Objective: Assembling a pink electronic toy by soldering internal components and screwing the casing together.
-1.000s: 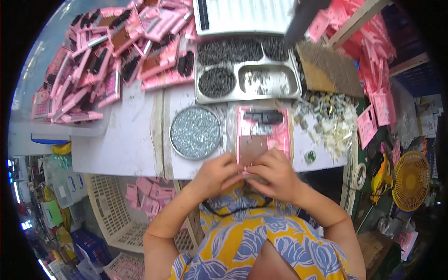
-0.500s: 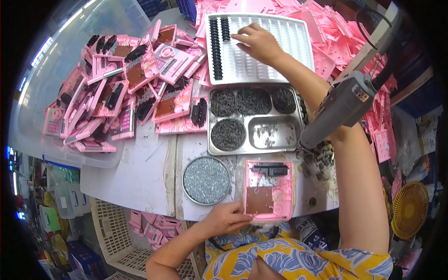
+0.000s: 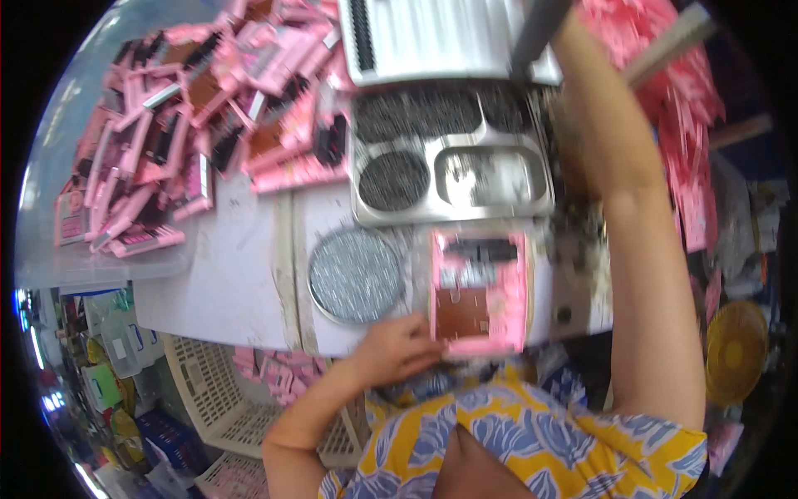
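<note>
My left hand (image 3: 399,349) is closed on the lower left corner of a pink plastic toy case (image 3: 517,312) at the table's front edge. The case lies open side up, with a brown panel (image 3: 462,313) and a black strip-shaped part (image 3: 480,249) inside. A round dish of small silvery screws or pins (image 3: 356,276) stands just left of it. My right forearm (image 3: 628,158) reaches up to the top edge, where the hand is out of sight. A blurred grey electric screwdriver (image 3: 540,33) slants beside the wrist; whether I hold it is hidden.
Behind the case is a metal compartment tray (image 3: 451,212) of small dark parts. A white ribbed tray (image 3: 440,50) lies beyond it, with a black row at its left. Finished-looking pink cases (image 3: 274,125) heap up left; pink shells (image 3: 690,158) pile right. A beige crate (image 3: 208,399) stands below.
The view has tilted, so the table things sit higher. My right hand has left the white tray and passed out of view. The screwdriver has moved up and away; my left hand stays at the case.
</note>
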The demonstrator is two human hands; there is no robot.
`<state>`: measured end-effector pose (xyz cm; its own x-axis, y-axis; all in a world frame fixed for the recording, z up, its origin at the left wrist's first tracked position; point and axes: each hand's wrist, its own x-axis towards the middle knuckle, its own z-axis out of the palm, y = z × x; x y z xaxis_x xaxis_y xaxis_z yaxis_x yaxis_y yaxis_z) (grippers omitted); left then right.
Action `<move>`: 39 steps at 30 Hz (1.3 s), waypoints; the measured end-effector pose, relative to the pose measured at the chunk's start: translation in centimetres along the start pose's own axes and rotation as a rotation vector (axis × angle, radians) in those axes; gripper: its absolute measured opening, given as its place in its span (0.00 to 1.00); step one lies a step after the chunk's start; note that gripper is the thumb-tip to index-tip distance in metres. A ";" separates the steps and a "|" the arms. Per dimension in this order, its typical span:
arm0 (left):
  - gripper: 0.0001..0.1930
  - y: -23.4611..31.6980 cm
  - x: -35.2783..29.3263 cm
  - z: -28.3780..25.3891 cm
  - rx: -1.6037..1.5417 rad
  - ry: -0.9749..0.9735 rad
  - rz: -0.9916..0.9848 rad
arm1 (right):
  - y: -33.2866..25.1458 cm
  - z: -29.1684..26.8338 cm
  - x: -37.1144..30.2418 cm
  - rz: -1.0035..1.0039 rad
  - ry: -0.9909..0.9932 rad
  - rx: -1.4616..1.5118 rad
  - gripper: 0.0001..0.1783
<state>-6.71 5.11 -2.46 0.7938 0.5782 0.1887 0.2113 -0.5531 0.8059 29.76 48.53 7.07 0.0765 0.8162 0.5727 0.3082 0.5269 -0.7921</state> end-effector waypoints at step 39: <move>0.14 3.5 5.9 -5.1 -0.101 -0.233 -0.147 | -18.8 -11.6 -42.5 0.463 -0.420 -1.112 0.19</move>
<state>-4.21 9.61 4.31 0.8710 0.4877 -0.0587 0.2849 -0.4042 0.8692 31.67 1.14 0.08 0.1476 0.9888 0.0196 0.9735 -0.1418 -0.1795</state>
